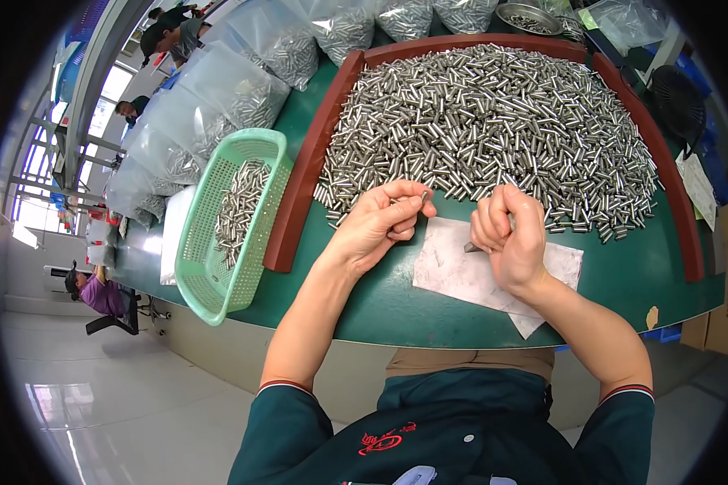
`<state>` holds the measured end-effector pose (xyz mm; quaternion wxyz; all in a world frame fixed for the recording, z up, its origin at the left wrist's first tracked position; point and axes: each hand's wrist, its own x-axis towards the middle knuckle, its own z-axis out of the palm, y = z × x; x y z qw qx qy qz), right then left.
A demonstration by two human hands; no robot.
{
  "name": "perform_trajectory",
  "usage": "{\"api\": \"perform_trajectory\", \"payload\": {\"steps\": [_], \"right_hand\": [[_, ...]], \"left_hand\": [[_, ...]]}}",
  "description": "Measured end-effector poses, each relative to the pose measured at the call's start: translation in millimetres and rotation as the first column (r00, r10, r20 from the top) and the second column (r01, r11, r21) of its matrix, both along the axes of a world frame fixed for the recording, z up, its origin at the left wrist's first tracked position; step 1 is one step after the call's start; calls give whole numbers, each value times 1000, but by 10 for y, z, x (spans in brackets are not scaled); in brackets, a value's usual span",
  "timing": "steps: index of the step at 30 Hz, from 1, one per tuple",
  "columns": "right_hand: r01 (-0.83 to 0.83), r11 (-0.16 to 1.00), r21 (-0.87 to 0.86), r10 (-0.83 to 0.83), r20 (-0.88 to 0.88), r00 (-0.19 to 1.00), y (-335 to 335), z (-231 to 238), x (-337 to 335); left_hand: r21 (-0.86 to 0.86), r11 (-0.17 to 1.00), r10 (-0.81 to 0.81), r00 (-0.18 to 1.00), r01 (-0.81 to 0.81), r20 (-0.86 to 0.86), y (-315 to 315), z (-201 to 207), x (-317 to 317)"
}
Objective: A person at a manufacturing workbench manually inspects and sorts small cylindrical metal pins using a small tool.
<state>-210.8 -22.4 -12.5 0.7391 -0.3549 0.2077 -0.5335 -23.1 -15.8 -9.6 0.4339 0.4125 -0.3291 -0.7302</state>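
A large heap of short shiny metal pins (493, 129) is spread over the green table in front of me. At its near edge, my left hand (380, 222) pinches one small metal pin (425, 196) between thumb and forefinger. My right hand (510, 238) is curled closed just to the right, above a stained white cloth (441, 263). A dark pointed end (471, 247) juts out of the left side of that fist; the rest is hidden by the fingers, so its kind is unclear. The two hands are apart.
Red-brown rails (307, 178) border the heap on three sides. On the left stands a light green plastic basket (190, 263) with pins inside. Clear bags (287, 52) of pins line the back and left. A metal bowl (505, 18) and black fan (678, 101) are far right. Several people sit far left.
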Motion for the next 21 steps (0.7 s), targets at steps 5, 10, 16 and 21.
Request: {"api": "perform_trajectory", "payload": {"steps": [5,10,16,21], "right_hand": [[-7,1000,11,7,5,1000,7,-9,12],[7,1000,16,-7,-6,1000,15,-8,-5],[6,1000,22,-6,9,1000,-5,-12,-6],[21,997,71,-26,66,997,-10,11,-13]], "left_hand": [[11,1000,-11,1000,11,-19,21,-2,6],[-12,998,-67,997,68,25,47,43,-43],[-314,863,9,610,396,793,232,74,-341],[-327,821,126,410,468,903,277,58,-417]]}}
